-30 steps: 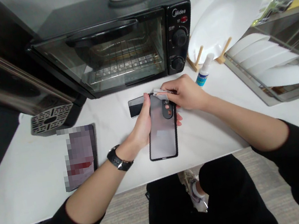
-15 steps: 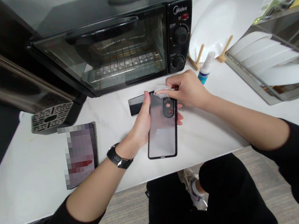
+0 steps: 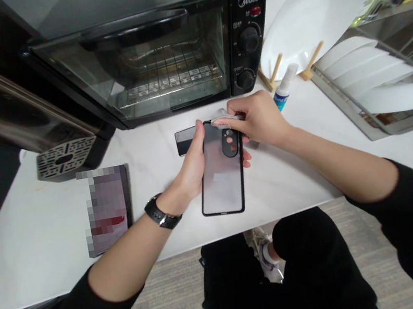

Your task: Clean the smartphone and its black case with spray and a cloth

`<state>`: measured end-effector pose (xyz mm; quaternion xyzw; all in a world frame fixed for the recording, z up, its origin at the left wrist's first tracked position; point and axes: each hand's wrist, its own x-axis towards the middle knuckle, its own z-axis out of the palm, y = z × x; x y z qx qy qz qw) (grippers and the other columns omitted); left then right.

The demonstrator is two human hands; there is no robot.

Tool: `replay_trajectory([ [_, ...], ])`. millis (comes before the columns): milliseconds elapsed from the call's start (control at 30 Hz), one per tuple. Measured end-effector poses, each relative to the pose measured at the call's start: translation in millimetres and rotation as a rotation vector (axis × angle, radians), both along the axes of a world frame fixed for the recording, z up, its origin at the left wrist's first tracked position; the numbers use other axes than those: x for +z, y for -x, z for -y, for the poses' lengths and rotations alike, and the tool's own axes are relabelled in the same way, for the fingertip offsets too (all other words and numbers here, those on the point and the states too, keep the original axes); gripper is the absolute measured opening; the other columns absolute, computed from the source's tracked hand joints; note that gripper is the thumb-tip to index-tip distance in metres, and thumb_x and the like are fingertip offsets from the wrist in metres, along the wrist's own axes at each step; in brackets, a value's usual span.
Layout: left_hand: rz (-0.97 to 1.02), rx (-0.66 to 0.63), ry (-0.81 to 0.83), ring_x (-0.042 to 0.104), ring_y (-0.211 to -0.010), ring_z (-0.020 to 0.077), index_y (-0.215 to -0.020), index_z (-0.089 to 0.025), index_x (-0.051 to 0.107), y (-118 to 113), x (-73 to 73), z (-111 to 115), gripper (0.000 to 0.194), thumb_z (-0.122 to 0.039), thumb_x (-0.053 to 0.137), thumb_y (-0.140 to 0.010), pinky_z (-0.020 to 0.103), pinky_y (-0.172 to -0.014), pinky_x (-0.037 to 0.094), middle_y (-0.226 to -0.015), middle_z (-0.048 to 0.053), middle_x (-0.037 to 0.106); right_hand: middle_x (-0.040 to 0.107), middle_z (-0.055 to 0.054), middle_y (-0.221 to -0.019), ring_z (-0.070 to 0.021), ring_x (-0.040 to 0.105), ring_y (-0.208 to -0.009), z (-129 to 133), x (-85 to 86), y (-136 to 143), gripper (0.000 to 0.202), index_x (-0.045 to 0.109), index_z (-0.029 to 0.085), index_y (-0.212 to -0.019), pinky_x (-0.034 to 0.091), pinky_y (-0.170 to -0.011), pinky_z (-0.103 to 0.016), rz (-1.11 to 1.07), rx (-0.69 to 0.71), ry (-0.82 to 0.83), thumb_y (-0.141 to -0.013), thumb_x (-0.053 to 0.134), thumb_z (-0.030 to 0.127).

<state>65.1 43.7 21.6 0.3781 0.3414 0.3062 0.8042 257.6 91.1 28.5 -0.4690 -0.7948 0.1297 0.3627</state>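
Note:
My left hand grips a phone case from behind, thumb along its left edge and fingertips showing past the right edge. The case has a frosted clear back, a black rim and a dark oval camera cutout, with skin visible through the holes. In my right hand a white cloth or wipe is pinched against the top rim of the case, beside the cutout. Partly behind my left thumb lies a dark-screened phone on the counter. A small white-capped spray bottle stands beyond my right hand.
A black toaster oven stands behind my hands. On the left are a machine with a drip tray and a tablet-like device, partly pixelated. White plates lean in a wooden rack. A steel sink basin at right holds dishes.
The head view has tilted slightly, so the counter things sit a little higher in the picture. Both hands keep their grips; the cloth has shifted slightly at the case's top edge.

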Motion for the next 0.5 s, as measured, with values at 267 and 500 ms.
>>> replay_trajectory([
  [267, 0.004, 0.106, -0.007, 0.076, -0.074, 0.0212, -0.094, -0.015, 0.074, -1.1, -0.4, -0.1, 0.087, -0.086, 0.024, -0.099, 0.031, -0.075, 0.061, -0.083, 0.010, 0.079, 0.077, -0.002, -0.086, -0.0127, 0.058, -0.067, -0.1, -3.3, 3.1, 0.023, 0.079, 0.017, -0.112, 0.038, -0.067, -0.027, -0.094, 0.268, 0.096, -0.103, 0.060, 0.027],
  [500, -0.001, -0.009, 0.023, 0.077, -0.076, 0.0245, -0.105, -0.012, 0.078, 0.0, -1.0, 0.4, 0.100, -0.094, 0.021, -0.093, 0.034, -0.075, 0.062, -0.086, 0.015, 0.081, 0.050, 0.001, -0.055, -0.0118, 0.035, -0.056, -0.5, 0.7, -0.5, 0.053, 0.061, 0.018, -0.064, 0.025, -0.063, -0.033, 0.092, 0.059, -0.008, -0.100, 0.066, 0.057],
])
